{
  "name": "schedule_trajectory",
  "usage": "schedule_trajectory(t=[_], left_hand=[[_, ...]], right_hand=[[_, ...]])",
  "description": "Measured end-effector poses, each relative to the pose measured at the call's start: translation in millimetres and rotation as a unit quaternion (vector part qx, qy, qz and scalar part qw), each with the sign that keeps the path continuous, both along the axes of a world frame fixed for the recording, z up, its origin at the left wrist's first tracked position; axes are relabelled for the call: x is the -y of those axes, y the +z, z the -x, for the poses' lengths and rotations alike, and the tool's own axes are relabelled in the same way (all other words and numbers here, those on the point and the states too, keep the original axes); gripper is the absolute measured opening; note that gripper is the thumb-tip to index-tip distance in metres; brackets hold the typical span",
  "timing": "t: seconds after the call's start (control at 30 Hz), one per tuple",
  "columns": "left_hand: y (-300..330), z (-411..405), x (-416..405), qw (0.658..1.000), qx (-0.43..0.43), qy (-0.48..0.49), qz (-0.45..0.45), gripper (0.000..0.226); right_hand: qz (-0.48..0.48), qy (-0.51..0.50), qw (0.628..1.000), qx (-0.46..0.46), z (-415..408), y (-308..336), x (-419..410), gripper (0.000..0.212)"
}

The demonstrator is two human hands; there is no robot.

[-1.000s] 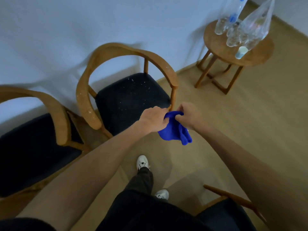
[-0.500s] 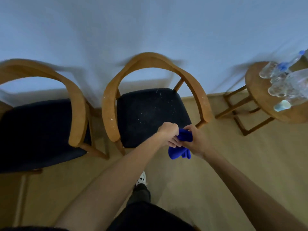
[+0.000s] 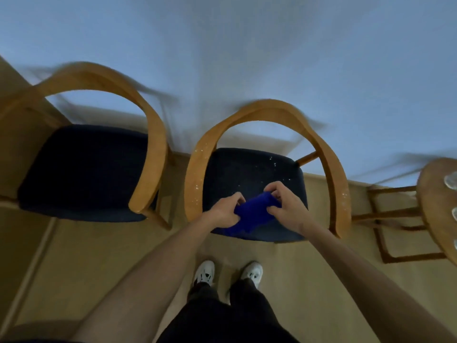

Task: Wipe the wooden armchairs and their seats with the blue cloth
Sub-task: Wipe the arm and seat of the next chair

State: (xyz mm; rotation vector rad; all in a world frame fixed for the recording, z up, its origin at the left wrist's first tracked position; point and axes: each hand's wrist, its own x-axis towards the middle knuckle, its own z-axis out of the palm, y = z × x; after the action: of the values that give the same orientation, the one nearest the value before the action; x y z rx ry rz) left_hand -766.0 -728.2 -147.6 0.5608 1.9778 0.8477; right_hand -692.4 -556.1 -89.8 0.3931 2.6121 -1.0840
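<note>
Two wooden armchairs stand side by side against the wall. The right armchair (image 3: 195, 174) is straight in front of me; its dark seat (image 3: 247, 169) and armrests carry white specks. The left armchair (image 3: 155, 149) has a dark seat (image 3: 81, 169) too. The blue cloth (image 3: 252, 214) is bunched over the front of the right seat. My left hand (image 3: 223, 211) grips its left end and my right hand (image 3: 288, 206) grips its right end. Whether the cloth touches the seat is unclear.
A round wooden side table (image 3: 432, 206) with clear bottles at its edge stands to the right of the chairs. My white shoes (image 3: 205, 272) are on the wooden floor just before the right chair. The pale wall runs behind both chairs.
The view has swung left and I have stepped up to the right chair. Both hands moved forward with the cloth, from in front of the seat to over its front part.
</note>
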Motion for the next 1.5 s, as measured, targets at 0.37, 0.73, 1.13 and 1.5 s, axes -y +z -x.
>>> schedule_trajectory(t=[0.37,0.73,1.13,1.5], left_hand=[[3,41,-9,0.995,0.037,0.081,0.048,0.040],[-12,38,20,0.927,0.142,0.312,0.150,0.031],[-66,43,73,0.798,0.166,0.560,0.150,0.016],[-114,19,94,0.813,0.156,0.521,0.209,0.028]], right_hand=[[-0.155,0.336,0.923,0.105,84,-42,-35,0.056],[-0.058,0.532,0.844,-0.017,105,-93,10,0.084],[-0.130,0.517,0.845,-0.053,113,-162,73,0.058],[-0.147,0.583,0.788,-0.132,106,-208,101,0.065]])
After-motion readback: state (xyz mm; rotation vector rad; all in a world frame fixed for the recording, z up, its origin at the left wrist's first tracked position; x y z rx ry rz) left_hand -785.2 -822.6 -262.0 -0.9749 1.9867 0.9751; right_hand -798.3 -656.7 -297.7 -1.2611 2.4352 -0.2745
